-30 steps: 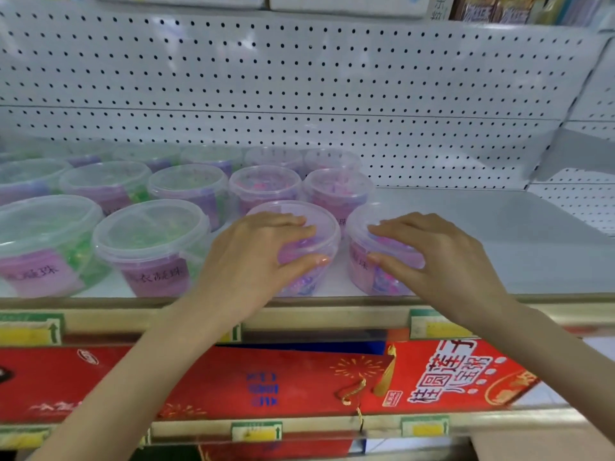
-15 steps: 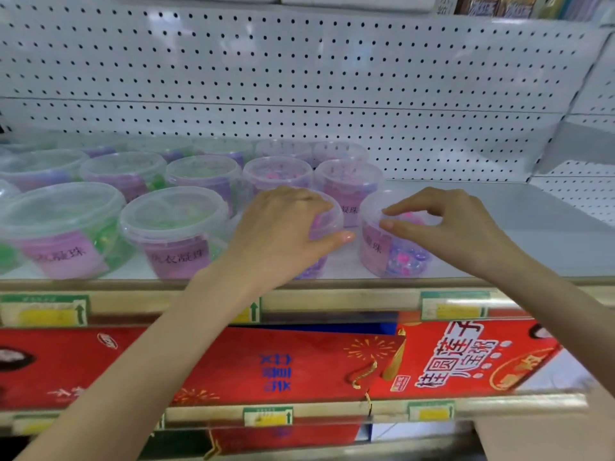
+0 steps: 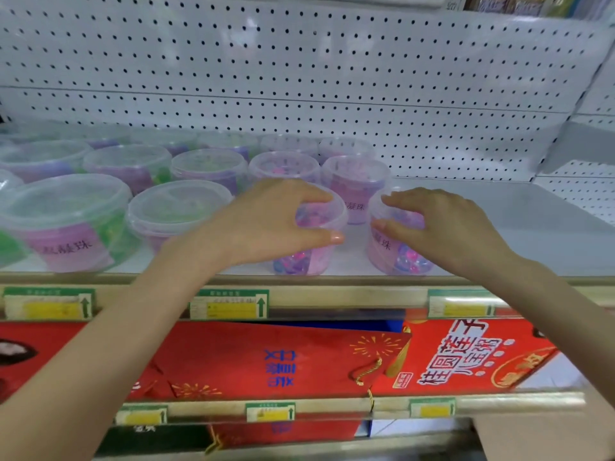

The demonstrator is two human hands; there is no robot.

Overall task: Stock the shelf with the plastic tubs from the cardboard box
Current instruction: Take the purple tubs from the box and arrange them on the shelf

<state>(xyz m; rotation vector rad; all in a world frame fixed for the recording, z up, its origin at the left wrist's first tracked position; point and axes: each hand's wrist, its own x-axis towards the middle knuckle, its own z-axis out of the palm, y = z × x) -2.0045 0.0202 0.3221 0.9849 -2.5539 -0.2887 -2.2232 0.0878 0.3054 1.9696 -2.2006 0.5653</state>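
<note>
**Two bead tubs gripped at the shelf's front edge**

The clearest writing is on the pink labels. The right-hand tub (image 3: 399,257) shows dark characters ending 凝珠. The same pair appears on a rear tub (image 3: 356,194) just behind it and on the large green-filled tub (image 3: 66,227) at far left, where the leading characters are blurred. One level down, a red carton (image 3: 466,357) carries tilted white characters, 桂圆莲子 with 八宝粥 beside them. The red gift box (image 3: 266,361) next to it has blue characters printed upside down, too soft to read. Green-and-yellow price tags (image 3: 229,304) with up arrows sit in the front rail, and their print is too small to make out.

The left hand (image 3: 266,224) arches over the left-hand tub (image 3: 312,261). Its fingers (image 3: 309,194) curl over the far rim of the lid and the thumb presses the near wall just under the lid — a half-closed grip spanning the top. The right hand (image 3: 446,227) takes the right-hand tub the same way, with the fingers bent over the lid and the thumb against the near rim.

Both tubs stand upright on the white shelf (image 3: 499,227) at its front edge, near each other but not touching. They form the right end of the rows of clear-lidded tubs — pink and purple beads show through their walls. A white pegboard (image 3: 332,78) backs the shelf.
</note>
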